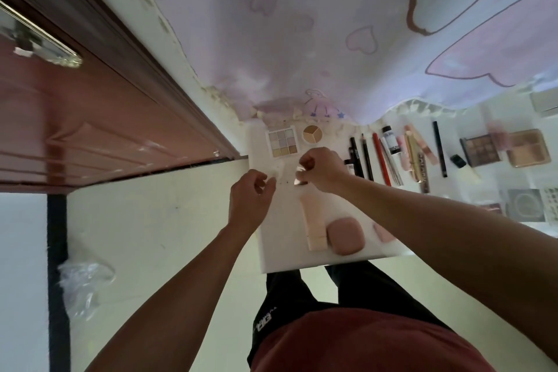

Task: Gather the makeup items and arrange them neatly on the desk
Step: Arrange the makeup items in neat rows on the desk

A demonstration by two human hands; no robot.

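On white desk (pixel 280 235), near its left edge, we work. At 9 o'clock: brown door (pixel 75 130), open floor beside desk edge.

- Left hand (pixel 252 190): fingers curled, thumb and forefinger pinching clear wrapper (pixel 275 176); what it is, unsure.
- Right hand (pixel 320 169): pinching rosy shiny piece (pixel 300 180).
- 12 o'clock of hands: pale eyeshadow palette (pixel 283 143), round compact (pixel 312 133).
- 6 o'clock: cream tube (pixel 314 220), pink puff (pixel 345 235) near front edge.
- 3 o'clock: row of pencils (pixel 367 160), dark palette (pixel 480 151), rose-gold case (pixel 527 148), lined up.

We judge task mostly done, with the held piece left to place. Bare room under hands.
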